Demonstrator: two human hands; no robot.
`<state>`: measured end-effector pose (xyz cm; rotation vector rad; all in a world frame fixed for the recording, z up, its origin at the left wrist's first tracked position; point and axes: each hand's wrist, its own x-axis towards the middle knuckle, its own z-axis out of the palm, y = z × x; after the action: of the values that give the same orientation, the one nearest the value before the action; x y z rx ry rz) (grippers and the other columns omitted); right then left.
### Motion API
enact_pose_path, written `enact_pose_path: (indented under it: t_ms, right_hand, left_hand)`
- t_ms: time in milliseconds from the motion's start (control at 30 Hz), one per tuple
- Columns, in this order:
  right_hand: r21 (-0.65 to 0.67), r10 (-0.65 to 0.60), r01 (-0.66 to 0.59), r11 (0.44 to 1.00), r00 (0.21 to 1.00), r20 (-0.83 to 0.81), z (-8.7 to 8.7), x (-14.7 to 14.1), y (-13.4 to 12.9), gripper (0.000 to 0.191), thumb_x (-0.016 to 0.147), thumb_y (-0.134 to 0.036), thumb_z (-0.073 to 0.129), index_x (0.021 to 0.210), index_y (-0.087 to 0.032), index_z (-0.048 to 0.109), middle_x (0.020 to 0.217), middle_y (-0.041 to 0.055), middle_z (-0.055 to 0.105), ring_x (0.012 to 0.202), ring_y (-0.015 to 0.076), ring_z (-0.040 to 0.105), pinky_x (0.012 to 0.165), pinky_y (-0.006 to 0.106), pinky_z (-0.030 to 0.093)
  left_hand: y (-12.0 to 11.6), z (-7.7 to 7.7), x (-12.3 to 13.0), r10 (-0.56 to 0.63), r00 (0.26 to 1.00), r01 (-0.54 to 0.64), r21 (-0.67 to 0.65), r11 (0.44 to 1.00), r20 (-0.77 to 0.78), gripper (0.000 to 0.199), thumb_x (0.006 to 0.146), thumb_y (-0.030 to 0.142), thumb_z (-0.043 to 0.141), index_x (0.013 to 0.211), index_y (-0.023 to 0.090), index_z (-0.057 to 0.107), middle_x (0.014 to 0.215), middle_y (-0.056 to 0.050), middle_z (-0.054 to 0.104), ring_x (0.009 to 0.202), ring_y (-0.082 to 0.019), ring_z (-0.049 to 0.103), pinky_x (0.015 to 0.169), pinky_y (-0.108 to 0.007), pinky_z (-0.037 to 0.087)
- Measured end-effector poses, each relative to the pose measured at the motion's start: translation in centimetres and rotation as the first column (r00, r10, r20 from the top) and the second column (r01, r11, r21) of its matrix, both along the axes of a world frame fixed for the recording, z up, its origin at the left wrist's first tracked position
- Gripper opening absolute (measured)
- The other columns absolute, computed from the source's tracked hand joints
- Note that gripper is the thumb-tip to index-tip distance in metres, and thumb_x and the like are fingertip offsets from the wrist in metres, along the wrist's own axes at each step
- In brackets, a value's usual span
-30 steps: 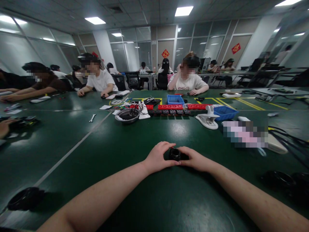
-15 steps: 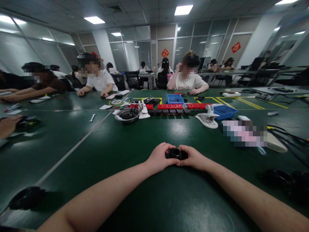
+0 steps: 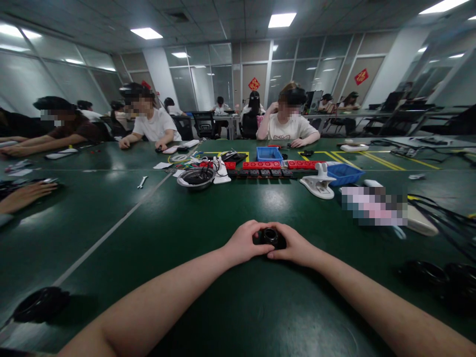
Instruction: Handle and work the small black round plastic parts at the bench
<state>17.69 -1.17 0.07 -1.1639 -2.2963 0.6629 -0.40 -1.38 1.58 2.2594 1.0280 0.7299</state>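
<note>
A small black ring-shaped part (image 3: 270, 235) is on or just above the green table (image 3: 208, 218), in the middle of the view. My left hand (image 3: 248, 243) curves round its left side, fingers at the back and thumb at the front. From the right, my right hand (image 3: 292, 244) closes round the same part, its thumb close to my left thumb. The fingertips of both hands nearly meet behind the part. Its underside is hidden.
Black round parts lie at the left (image 3: 40, 303) and right (image 3: 427, 272). Further back are a bowl (image 3: 196, 185), a white clamp (image 3: 319, 184), a red socket strip (image 3: 263, 164) and blue trays (image 3: 269, 154). A co-worker's hand (image 3: 29, 195) rests at left.
My right hand has shifted slightly left and wraps further round the black part, whose opening now faces more upward. At the left, the co-worker's hand has moved right over dark items.
</note>
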Motion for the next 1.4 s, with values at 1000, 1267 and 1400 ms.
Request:
enact_pose_path:
  t_ms: [1000,1267,1400]
  right_hand:
    - [-0.199,-0.003,-0.007,0.980,0.999,-0.049,-0.3,0.5,0.4,0.031,0.056,-0.034,0.065,0.070,-0.016,0.044,0.067,-0.0030,0.046,0.062,0.0112,0.043,0.052,0.020,0.033]
    - [0.123,-0.290,0.274,0.954,0.946,0.143,-1.0,-1.4,-0.4,0.031,0.053,-0.035,0.063,0.064,-0.018,0.039,0.062,-0.0017,0.046,0.057,0.0118,0.042,0.050,0.022,0.028]
    - [0.146,-0.252,0.230,0.962,0.955,0.153,-0.8,-1.4,-0.5,0.030,0.056,-0.036,0.062,0.074,-0.016,0.048,0.070,0.0025,0.053,0.065,0.0158,0.047,0.057,0.025,0.032]
  left_hand:
    - [-0.5,-0.3,0.4,0.084,0.996,-0.083,-0.044,0.996,0.030,0.043,0.058,0.041,0.064,0.093,0.019,0.054,0.075,0.001,0.047,0.065,-0.012,0.043,0.058,-0.022,0.035]
    - [-1.1,-0.8,0.8,0.238,0.969,-0.235,-0.046,0.971,0.065,0.041,0.057,0.034,0.065,0.092,0.019,0.053,0.083,-0.001,0.051,0.063,-0.012,0.044,0.056,-0.023,0.037]
    - [-1.0,-0.8,0.8,0.236,0.969,-0.234,-0.036,0.972,0.072,0.040,0.058,0.035,0.065,0.092,0.018,0.053,0.083,-0.001,0.051,0.064,-0.012,0.044,0.056,-0.023,0.036]
